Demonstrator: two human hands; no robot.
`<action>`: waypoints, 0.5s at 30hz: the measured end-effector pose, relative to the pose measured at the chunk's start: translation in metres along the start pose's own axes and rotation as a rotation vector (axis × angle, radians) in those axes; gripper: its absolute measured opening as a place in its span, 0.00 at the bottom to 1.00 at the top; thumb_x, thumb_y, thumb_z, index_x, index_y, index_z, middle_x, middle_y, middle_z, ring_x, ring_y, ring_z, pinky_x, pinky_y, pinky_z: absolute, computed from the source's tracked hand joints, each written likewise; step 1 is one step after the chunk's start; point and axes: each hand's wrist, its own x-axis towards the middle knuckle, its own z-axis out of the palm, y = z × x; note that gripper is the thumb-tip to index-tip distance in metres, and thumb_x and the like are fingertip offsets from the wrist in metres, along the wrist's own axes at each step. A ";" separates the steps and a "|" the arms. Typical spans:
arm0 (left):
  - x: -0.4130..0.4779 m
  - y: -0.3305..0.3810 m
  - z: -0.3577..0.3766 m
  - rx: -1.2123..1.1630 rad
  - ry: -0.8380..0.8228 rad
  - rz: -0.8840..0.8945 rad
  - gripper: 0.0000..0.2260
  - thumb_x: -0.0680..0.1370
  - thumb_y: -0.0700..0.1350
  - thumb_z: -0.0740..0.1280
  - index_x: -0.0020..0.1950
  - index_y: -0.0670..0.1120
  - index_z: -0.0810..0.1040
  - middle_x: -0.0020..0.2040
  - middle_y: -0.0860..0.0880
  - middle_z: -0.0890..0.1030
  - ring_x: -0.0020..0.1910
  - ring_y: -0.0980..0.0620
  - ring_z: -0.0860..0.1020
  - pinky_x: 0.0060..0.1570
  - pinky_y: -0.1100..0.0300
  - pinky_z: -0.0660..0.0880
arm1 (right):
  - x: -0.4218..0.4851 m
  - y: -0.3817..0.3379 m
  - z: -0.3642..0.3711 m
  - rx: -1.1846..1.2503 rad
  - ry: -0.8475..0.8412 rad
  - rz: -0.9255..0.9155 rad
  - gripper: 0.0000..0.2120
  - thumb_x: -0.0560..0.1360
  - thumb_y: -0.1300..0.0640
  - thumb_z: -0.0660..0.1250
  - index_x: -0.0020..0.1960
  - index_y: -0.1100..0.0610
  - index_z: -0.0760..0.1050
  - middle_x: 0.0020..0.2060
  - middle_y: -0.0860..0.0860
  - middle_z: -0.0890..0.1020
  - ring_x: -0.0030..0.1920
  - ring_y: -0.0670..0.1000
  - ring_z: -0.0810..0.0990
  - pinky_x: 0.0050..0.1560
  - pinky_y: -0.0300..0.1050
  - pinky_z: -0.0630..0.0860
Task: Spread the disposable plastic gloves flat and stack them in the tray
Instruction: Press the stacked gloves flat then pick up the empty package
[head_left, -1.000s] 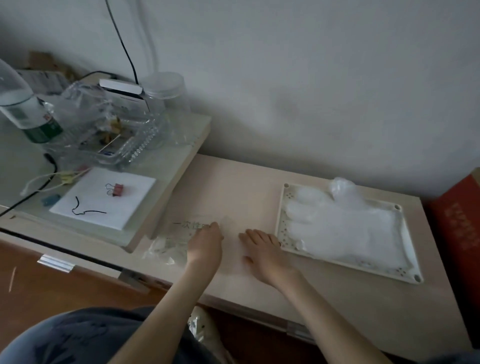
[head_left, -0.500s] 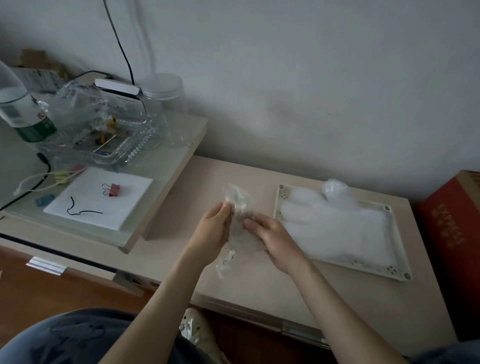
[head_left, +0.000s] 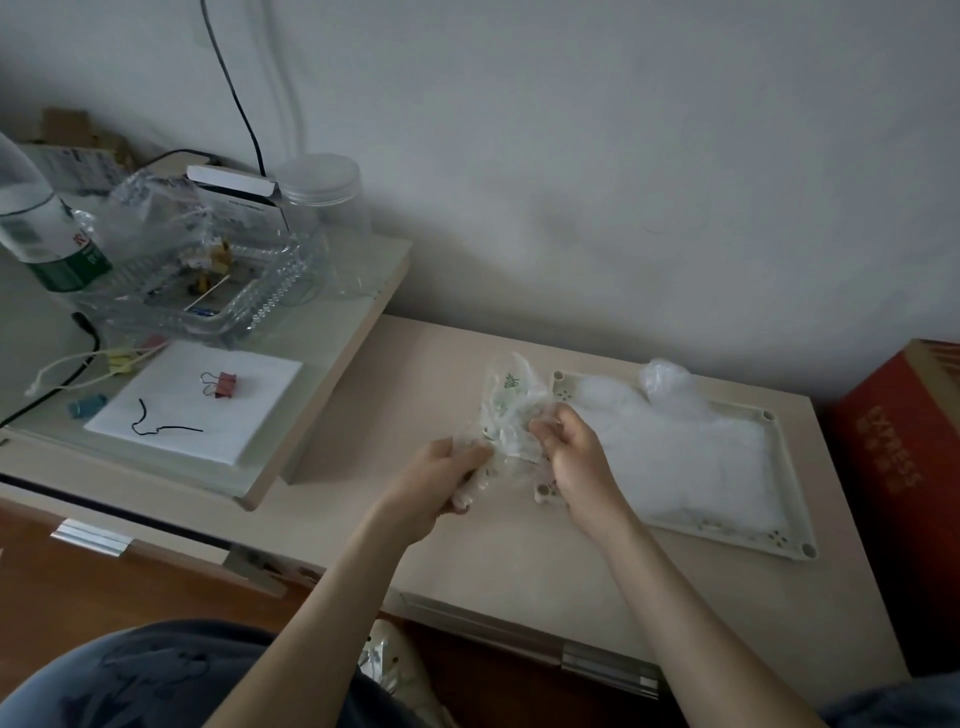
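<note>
Your right hand (head_left: 576, 462) is covering part of the tray's (head_left: 727, 535) left rim. The crumpled clear plastic (head_left: 506, 415) is hiding some fingertips of your left hand (head_left: 441, 483), and its green print is showing too small to read. The stacked gloves (head_left: 675, 447) are blurring into one uncountable white mass. Picture edges are cutting off the bottle (head_left: 36, 218) and the red box (head_left: 904, 467).

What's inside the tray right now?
A stack of translucent gloves covers most of the tray. How many there are, and the floor beneath, can't be seen.
</note>
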 end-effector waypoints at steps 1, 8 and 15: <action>0.003 0.000 0.000 -0.010 0.035 0.062 0.10 0.80 0.44 0.65 0.41 0.41 0.71 0.26 0.51 0.69 0.21 0.56 0.64 0.22 0.65 0.63 | 0.001 -0.001 -0.002 -0.031 0.027 -0.021 0.06 0.80 0.59 0.61 0.55 0.58 0.74 0.43 0.59 0.80 0.36 0.54 0.77 0.31 0.45 0.71; 0.005 -0.001 0.000 0.147 0.070 0.138 0.16 0.81 0.44 0.62 0.34 0.42 0.68 0.20 0.52 0.67 0.20 0.55 0.63 0.23 0.65 0.60 | 0.001 0.002 -0.014 -0.081 0.099 -0.134 0.06 0.80 0.59 0.60 0.55 0.53 0.74 0.36 0.53 0.77 0.30 0.46 0.73 0.31 0.41 0.72; 0.005 0.012 0.004 0.071 0.150 -0.004 0.37 0.65 0.76 0.59 0.58 0.47 0.76 0.50 0.47 0.82 0.47 0.47 0.82 0.46 0.52 0.80 | 0.000 -0.001 0.001 -0.383 0.019 -0.392 0.14 0.79 0.60 0.62 0.63 0.49 0.73 0.49 0.40 0.77 0.39 0.38 0.74 0.43 0.28 0.69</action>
